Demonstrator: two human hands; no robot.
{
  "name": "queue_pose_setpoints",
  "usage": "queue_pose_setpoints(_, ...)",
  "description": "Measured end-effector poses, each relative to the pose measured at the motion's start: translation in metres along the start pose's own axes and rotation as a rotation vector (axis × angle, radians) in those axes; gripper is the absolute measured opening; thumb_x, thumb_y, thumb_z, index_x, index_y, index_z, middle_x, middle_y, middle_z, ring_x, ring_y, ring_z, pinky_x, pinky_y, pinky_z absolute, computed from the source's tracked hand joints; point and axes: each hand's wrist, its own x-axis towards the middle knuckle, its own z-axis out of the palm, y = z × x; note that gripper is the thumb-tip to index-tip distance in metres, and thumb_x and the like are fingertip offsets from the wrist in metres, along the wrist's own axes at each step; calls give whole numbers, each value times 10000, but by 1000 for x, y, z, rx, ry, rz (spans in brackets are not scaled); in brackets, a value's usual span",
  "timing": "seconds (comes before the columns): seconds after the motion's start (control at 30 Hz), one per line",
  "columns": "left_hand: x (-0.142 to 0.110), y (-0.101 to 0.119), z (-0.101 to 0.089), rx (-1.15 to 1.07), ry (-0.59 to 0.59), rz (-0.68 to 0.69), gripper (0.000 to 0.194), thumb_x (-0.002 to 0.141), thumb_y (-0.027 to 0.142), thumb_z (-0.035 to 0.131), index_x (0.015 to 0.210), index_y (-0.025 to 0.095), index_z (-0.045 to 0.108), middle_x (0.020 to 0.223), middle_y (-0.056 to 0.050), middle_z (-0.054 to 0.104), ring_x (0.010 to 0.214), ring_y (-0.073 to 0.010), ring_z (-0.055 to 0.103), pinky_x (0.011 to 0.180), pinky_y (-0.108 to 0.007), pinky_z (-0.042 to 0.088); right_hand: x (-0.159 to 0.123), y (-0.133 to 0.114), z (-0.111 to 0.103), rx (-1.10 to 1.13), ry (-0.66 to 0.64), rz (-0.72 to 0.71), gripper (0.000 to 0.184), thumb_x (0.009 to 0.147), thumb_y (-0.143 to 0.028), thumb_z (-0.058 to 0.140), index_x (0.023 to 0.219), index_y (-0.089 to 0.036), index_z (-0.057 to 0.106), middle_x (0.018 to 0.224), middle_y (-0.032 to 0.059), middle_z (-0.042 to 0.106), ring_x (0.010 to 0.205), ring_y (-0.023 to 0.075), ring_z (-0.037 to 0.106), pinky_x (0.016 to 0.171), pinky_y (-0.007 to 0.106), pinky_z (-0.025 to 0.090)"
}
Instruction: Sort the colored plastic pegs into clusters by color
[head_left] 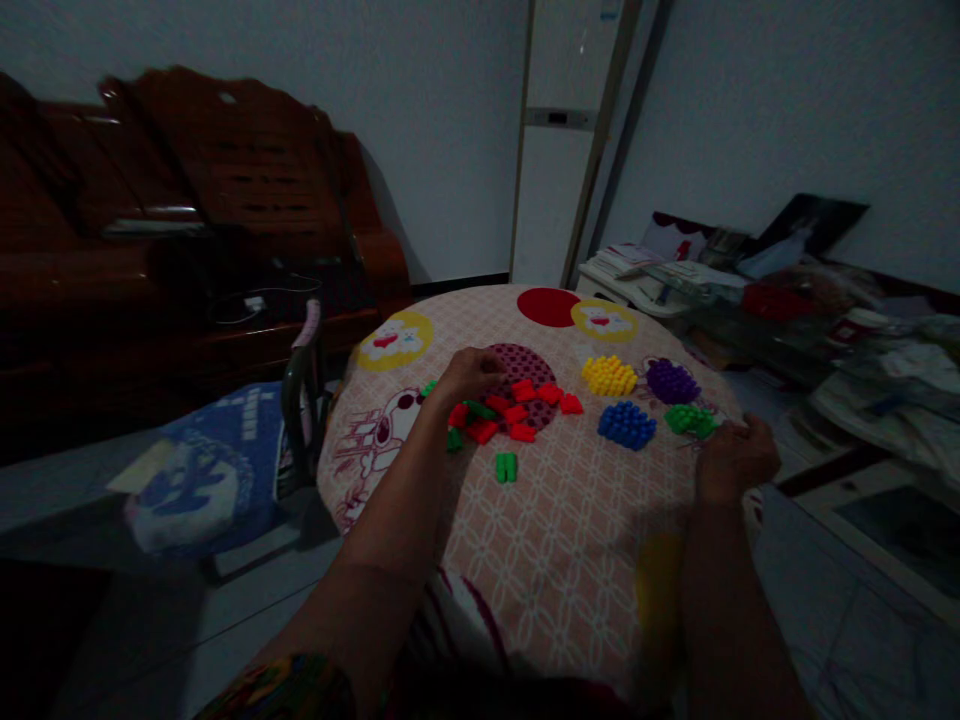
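My left hand (471, 372) hovers at the left part of a loose spread of red plastic blocks (523, 432) and a few green ones. Its fingers are bent and slightly apart, with nothing visible between them. One green block (506, 467) lies nearer to me, apart from the others. At the right table edge, my right hand (741, 452) is closed, its fingertips beside a green block cluster (690, 421); whatever it may hold is hidden. Beside that cluster are blue blocks (627, 425), yellow blocks (609, 376) and purple blocks (673, 381), each grouped tightly by colour.
A patterned cloth covers the round table (540, 530). To the left stands a chair with a blue cover (217, 470), before a carved wooden sofa (240, 170). A cluttered side table (750, 280) runs along the right wall. A tall white cabinet-like unit (559, 190) stands behind.
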Motion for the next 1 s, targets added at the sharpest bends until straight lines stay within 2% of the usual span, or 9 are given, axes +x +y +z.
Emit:
queue_pose_setpoints(0.13,-11,3,-17,207,-344,-21,389,646,295,788,1020,188,777,902,-27,775,821,-195,679,721,-251,486,-5,-10,-6,44,49,-28,429,763,-187,479,1093,-86,734,903,177,723,860,322,667,765,405,481)
queue_pose_setpoints(0.23,-14,3,-20,287,-434,-23,471,541,234,841,1006,209,771,931,-14,775,822,-192,664,679,-234,457,-8,-15,-8,63,47,-42,404,779,-172,456,1061,-89,735,916,185,722,844,316,666,775,410,484)
queue_pose_setpoints(0.33,-12,0,-17,324,-372,-26,313,544,157,800,854,188,766,838,-15,758,775,-191,649,653,-242,431,-10,-18,-7,93,51,-53,397,803,-184,453,1067,-73,727,919,195,722,821,306,664,784,416,493)
queue_pose_setpoints(0.43,-7,0,-11,199,-178,-13,133,635,157,721,766,171,737,701,-2,702,697,-171,624,643,-249,423,-15,-27,-8,163,51,-119,378,832,-230,478,1072,-65,719,911,187,723,783,276,658,760,395,507)
queue_pose_setpoints(0.53,-1,8,3,-194,-47,19,129,691,209,703,808,157,711,665,14,666,654,-147,615,637,-244,453,-30,-49,-12,263,21,-277,344,887,-314,505,1034,-97,726,892,157,728,751,238,652,749,369,518)
queue_pose_setpoints(0.63,4,25,28,-633,-49,23,251,665,227,745,893,142,682,752,-6,699,700,-151,659,683,-268,521,-55,-80,-17,409,-88,-473,328,939,-380,514,937,-137,734,817,119,727,721,209,654,744,343,526)
queue_pose_setpoints(0.7,6,37,47,-809,-79,17,310,638,227,774,912,136,662,783,-19,708,715,-153,675,705,-282,544,-73,-100,-19,531,-243,-579,325,959,-392,518,903,-156,734,825,112,736,749,198,673,754,321,536)
queue_pose_setpoints(0.87,3,58,75,-906,-91,15,324,623,230,787,896,134,641,733,-10,689,654,-138,663,646,-256,538,-101,-123,-15,660,-581,-496,343,896,-448,632,1063,-167,735,879,84,761,663,175,664,652,288,539)
queue_pose_setpoints(1.0,2,64,78,-896,-7,23,311,616,229,784,872,141,631,707,-2,682,621,-135,651,604,-241,524,-105,-123,-12,647,-650,-421,251,879,-388,597,930,-184,733,767,50,731,620,167,639,625,277,509)
